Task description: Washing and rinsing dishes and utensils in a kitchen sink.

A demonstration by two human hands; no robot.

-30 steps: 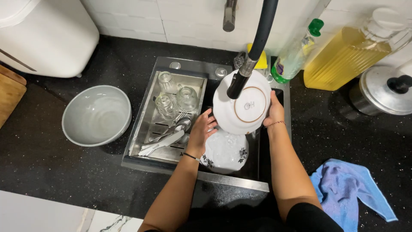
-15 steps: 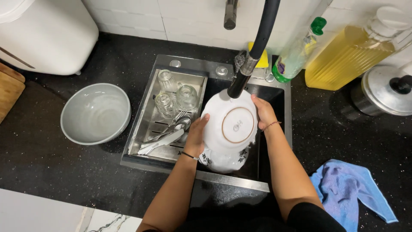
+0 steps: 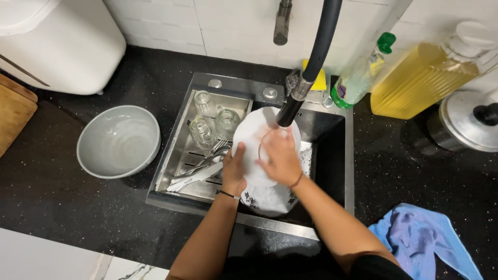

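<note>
Surface of black speckled stone, backed by white tiles, carries a steel sink. Over it I see the white plate under the faucet: left hand grip clenched on its left rim, right hand spread flat across its underside.

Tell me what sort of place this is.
Most likely a home kitchen: a steel sink set in a black counter, a drying tray holding glasses and cutlery, and both hands, left and right, on a white plate under the faucet.
</note>
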